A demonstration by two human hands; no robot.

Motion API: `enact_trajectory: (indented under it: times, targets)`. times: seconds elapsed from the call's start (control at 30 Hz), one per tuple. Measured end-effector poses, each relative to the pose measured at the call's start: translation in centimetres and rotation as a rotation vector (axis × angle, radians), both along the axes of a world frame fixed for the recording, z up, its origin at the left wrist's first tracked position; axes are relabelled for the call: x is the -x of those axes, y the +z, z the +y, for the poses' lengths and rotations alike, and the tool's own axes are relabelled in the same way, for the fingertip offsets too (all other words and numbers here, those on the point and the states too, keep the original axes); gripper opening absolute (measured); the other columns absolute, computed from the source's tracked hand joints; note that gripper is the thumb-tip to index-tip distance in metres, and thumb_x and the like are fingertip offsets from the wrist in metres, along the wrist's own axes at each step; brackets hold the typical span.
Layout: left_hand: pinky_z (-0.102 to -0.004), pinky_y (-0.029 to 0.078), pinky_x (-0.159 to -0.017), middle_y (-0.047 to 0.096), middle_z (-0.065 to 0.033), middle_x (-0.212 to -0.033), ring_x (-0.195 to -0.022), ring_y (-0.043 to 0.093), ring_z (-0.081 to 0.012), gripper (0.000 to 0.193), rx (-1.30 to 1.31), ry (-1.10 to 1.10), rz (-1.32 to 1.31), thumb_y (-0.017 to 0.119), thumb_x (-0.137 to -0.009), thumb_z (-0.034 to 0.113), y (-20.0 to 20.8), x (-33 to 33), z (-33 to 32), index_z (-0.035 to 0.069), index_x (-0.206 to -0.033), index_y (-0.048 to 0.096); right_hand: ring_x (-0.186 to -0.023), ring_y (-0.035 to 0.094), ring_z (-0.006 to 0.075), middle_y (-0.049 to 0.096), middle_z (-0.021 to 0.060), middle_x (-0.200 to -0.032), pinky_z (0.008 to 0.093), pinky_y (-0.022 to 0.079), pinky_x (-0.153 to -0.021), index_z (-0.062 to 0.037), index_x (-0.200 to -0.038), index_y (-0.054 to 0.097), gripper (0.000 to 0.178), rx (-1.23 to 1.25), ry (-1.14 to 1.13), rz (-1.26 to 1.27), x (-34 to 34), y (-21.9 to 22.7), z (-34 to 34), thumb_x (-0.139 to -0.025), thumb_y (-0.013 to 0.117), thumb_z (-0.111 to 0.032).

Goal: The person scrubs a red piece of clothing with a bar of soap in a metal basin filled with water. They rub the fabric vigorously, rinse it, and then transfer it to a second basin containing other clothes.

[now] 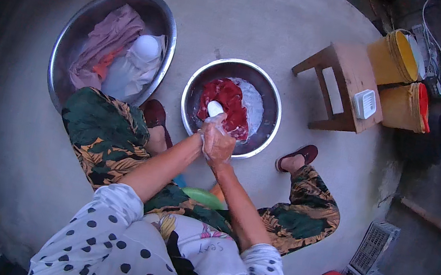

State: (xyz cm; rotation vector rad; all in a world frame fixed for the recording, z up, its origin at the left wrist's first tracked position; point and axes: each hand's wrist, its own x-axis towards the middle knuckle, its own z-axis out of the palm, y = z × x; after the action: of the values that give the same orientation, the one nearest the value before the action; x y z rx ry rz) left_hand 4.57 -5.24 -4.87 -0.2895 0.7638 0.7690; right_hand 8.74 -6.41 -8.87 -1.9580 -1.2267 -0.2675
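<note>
My left hand (pixel 211 128) and my right hand (pixel 221 148) are pressed together over the near rim of a metal basin (pixel 275 114). Both are closed, with suds on the skin. A smooth white rounded piece (pixel 215 109) sticks out from between them toward the basin; its kind is not clear, and the hands cover the rest of it. Below it in the basin lies wet red cloth (pixel 231 97). White foam (pixel 253 105) floats at the right of that cloth.
At the left, a larger metal tub (pixel 169 41) holds pink cloth (pixel 110 31), white cloth (pixel 137 70) and a white dome-shaped thing (pixel 146 48). A wooden stool (pixel 346 65) with a white soap dish (pixel 365 104) stands right, beside yellow buckets (pixel 388 58). My feet flank the basin.
</note>
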Motion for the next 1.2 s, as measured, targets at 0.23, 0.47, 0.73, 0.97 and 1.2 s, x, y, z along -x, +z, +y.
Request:
enact_trajectory:
  times: [0.23,0.47,0.73,0.97,1.2]
  targets:
    - [-0.0280,0.041,-0.043,0.051,-0.0003,-0.063,-0.052,0.050,-0.0147,0.021,-0.084,-0.135,0.081,0.048,-0.083,0.031,-0.8,0.3,-1.2,0.013,-0.073,0.051,-0.042,0.050,0.0266,0.048,0.0155,-0.046,0.0403,0.037,-0.043,-0.0010,-0.062,0.054,0.040,0.411,0.344,0.441,-1.7,7.0,-0.9,-0.085,0.040,-0.029]
    - [-0.0256,0.043,-0.077,0.056,-0.0025,-0.103,-0.088,0.054,-0.0123,0.031,-0.351,-0.398,0.403,0.056,-0.080,0.026,3.8,-1.5,-0.9,0.007,-0.104,0.055,-0.046,0.040,0.0140,0.047,0.0091,-0.047,0.0346,0.032,-0.043,0.0060,-0.060,0.052,0.051,0.408,0.481,0.759,-8.8,5.7,1.7,-0.084,0.048,-0.039]
    - [-0.0258,0.042,-0.054,0.058,-0.0023,-0.066,-0.057,0.052,-0.0109,0.025,-0.861,-0.902,0.834,0.059,-0.076,0.026,2.4,2.4,1.7,0.001,-0.077,0.062,-0.057,0.042,0.0103,0.047,-0.0022,-0.059,0.0262,0.037,-0.050,0.0008,-0.073,0.057,0.041,0.625,0.802,1.029,-11.7,7.2,2.0,-0.081,0.052,-0.039]
    - [-0.0274,0.044,-0.059,0.061,-0.0088,-0.069,-0.063,0.056,-0.0151,0.024,-0.959,-0.747,1.395,0.058,-0.076,0.027,1.0,4.5,3.4,0.003,-0.072,0.062,-0.075,0.051,0.0112,0.055,0.0036,-0.082,0.0241,0.040,-0.067,-0.0037,-0.085,0.060,0.023,0.902,1.113,0.874,-13.1,7.4,1.3,-0.070,0.067,-0.019]
    - [-0.0266,0.039,-0.066,0.053,-0.0046,-0.069,-0.068,0.048,-0.0146,0.029,-0.934,-0.301,1.060,0.050,-0.083,0.029,2.7,1.3,2.1,0.001,-0.080,0.058,-0.064,0.051,0.0131,0.052,0.0027,-0.072,0.0283,0.043,-0.061,-0.0036,-0.073,0.048,0.003,0.168,0.607,1.439,-10.7,7.1,1.8,-0.072,0.047,-0.001]
